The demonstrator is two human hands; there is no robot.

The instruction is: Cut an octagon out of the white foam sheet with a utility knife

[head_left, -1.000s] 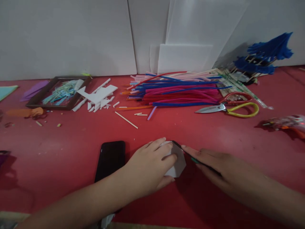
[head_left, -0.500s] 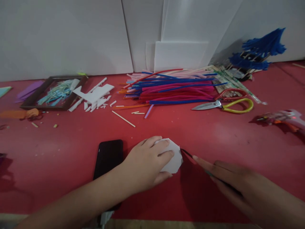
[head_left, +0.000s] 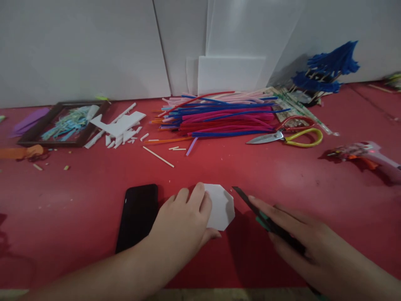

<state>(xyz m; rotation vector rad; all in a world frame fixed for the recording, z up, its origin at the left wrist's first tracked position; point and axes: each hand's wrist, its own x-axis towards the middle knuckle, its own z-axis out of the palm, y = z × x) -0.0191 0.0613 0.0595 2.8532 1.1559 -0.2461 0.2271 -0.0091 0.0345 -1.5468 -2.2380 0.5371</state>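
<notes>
A small white many-sided foam or card piece lies on the red table. My left hand has its fingers curled round the piece's left side, with the thumb at its lower edge. To the right, my right hand grips a dark utility knife with a green part. The blade points up and left, a little apart from the piece's right edge. A black phone lies left of my left hand, partly under the forearm.
Behind are a bundle of coloured pipe cleaners, scissors, white scraps and a brown frame. A glue gun lies right, near a blue fringed model. White boards stand at the back.
The knife blade has moved away from the piece's edge and shows more fully. My left fingers have drawn back leftward and curled, uncovering more of the piece. The view has shifted slightly.
</notes>
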